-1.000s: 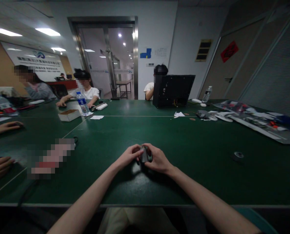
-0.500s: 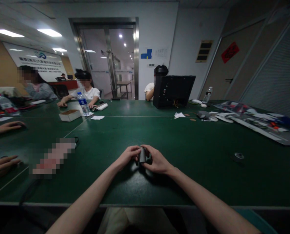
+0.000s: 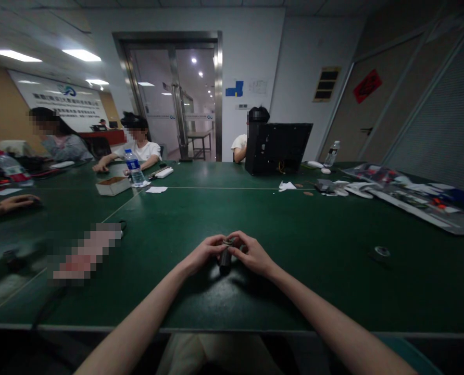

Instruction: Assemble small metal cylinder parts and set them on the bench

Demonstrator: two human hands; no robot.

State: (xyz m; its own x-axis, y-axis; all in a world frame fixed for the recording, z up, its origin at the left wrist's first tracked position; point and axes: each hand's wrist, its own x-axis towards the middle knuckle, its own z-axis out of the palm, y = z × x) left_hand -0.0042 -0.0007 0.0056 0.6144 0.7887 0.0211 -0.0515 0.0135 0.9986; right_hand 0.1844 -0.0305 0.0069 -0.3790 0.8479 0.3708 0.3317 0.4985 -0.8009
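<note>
The small dark cylinder [image 3: 225, 256] is held roughly upright just above, or perhaps touching, the green table [image 3: 294, 291], straight in front of the person and near the table's front edge; whether its lower end is set on the surface cannot be told. It is pinched from both sides: the left hand [image 3: 202, 254] is closed on it with thumb and fingertips at its left flank, and the right hand [image 3: 253, 255] is closed on its top and right flank, the fingertips meeting over the upper end. By this two-sided fingertip hold the piece is kept steady and its upper end is kept within reach of the fingers, which is judged to be why no full fist is used. Both forearms are stretched low over the table's edge, so that the hands are steadied close to the surface. A small ring-shaped item [image 3: 381, 251] is left lying well apart to the right, out of the way of the hands. Farther back, a water bottle [image 3: 134, 167] and an open cardboard box [image 3: 113, 185] are set near other seated people, a black monitor [image 3: 277, 147] is turned with its back to the camera, and printed sheets [image 3: 411, 195] are spread along the right side. A co-worker's hand [image 3: 5, 203] is rested on the table at the far left.
</note>
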